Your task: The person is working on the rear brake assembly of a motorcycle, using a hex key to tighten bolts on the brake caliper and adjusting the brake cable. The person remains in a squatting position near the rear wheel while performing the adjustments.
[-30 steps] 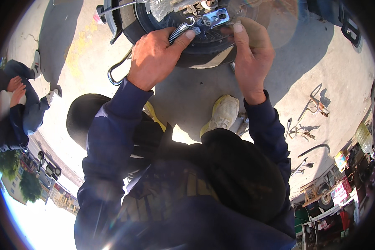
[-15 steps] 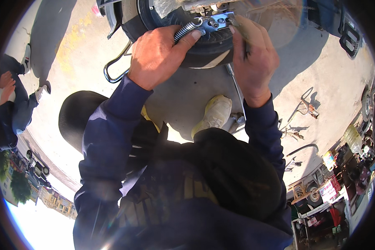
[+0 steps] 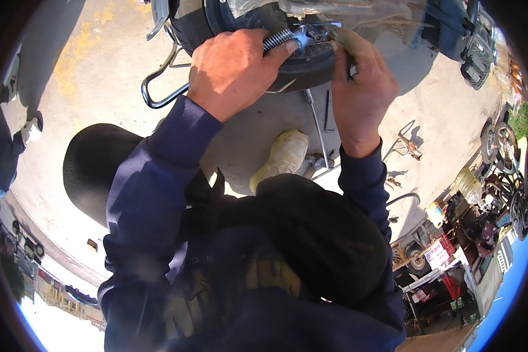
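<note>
Head cam: both hands are up on a black tire [image 3: 302,61] at the top of the frame. Left hand [image 3: 232,70] has its fingers curled tight around a coiled spring [image 3: 277,40], thumb pressed along it. Right hand [image 3: 361,88] sits just beside it, fingertips pinching a small metal bracket [image 3: 311,34] on top of the tire. A bent chrome bar [image 3: 158,88] sticks out left, and a long tool [image 3: 318,126] lies on the concrete near a pale shoe [image 3: 281,155].
</note>
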`<state>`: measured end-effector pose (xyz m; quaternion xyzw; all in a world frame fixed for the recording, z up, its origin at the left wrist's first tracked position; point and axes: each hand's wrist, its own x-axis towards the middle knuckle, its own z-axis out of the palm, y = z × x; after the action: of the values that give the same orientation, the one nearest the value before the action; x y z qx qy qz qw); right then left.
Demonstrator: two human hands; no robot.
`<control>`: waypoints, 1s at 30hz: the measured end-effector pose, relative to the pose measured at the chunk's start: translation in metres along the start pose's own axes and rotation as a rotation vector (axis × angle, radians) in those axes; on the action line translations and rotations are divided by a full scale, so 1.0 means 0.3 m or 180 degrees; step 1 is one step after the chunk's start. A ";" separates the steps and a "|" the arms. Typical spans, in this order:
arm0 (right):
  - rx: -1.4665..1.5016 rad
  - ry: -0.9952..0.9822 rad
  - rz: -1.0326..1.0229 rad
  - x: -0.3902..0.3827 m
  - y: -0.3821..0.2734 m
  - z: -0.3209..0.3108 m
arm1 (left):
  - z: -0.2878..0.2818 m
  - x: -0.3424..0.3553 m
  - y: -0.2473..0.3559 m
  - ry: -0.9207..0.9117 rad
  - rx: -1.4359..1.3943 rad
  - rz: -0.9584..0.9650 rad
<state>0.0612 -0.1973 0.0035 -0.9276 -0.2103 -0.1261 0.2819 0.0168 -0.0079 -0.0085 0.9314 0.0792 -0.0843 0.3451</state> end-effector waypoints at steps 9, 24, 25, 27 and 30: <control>-0.0224 -0.0064 -0.0156 0.018 0.000 -0.013 | -0.010 0.001 0.010 -0.0056 -0.0002 -0.0074; -0.0029 -0.0297 0.0170 0.071 -0.006 -0.095 | -0.002 0.002 -0.007 0.0086 0.0016 0.0080; 0.0190 -0.0050 0.0266 0.054 0.007 -0.096 | 0.004 -0.002 -0.006 0.0125 0.0024 0.0084; 0.0486 0.0121 0.0355 0.032 0.021 -0.090 | 0.007 -0.005 -0.007 0.0139 0.0035 0.0087; 0.0591 -0.0048 0.0319 0.014 0.024 -0.067 | 0.001 -0.002 -0.008 0.0063 0.0047 0.0096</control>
<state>0.0660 -0.2130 0.0180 -0.9077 -0.1765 -0.0849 0.3710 0.0158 -0.0063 -0.0103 0.9358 0.0679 -0.0704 0.3386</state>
